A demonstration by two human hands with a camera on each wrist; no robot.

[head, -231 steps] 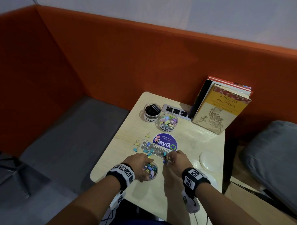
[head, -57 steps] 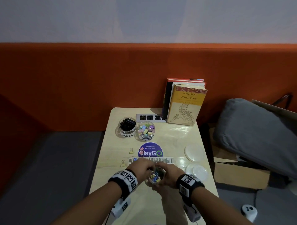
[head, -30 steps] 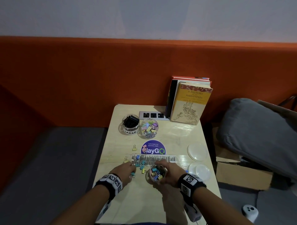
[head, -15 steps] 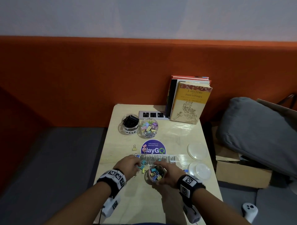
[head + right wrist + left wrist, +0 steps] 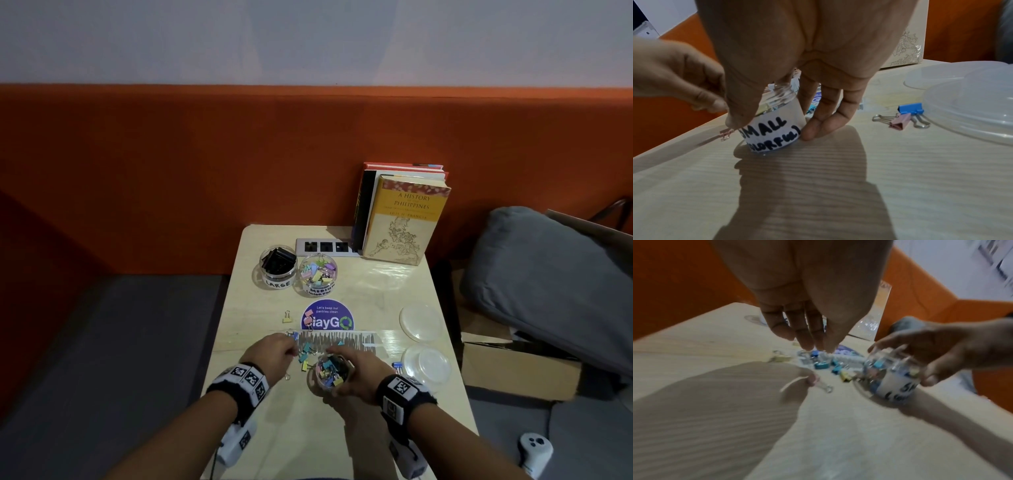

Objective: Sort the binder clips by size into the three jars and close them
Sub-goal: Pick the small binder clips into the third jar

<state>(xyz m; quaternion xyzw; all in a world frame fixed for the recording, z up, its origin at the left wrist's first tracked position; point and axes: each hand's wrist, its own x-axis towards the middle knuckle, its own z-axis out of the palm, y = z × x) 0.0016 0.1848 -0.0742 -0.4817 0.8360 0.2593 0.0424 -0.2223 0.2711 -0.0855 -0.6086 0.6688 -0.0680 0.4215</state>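
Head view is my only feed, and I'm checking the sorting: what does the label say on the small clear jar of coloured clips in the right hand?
Observer: In the right wrist view, the white label on the small clear jar that the right hand grips reads SMALL COLORFUL (first letters partly hidden).
Operator: Anything beside the nearer clear plastic lid?
Observer: A pink binder clip lies beside the blue binder clip there, close to the lid's rim.

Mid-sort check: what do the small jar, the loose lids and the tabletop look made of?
Small jar: clear and glossy, glass or hard plastic; bright glints on its neck, paper label. Lids: translucent, frosted plastic, seemingly. Tabletop: pale wood-grain, smooth with a slight sheen, probably laminate.
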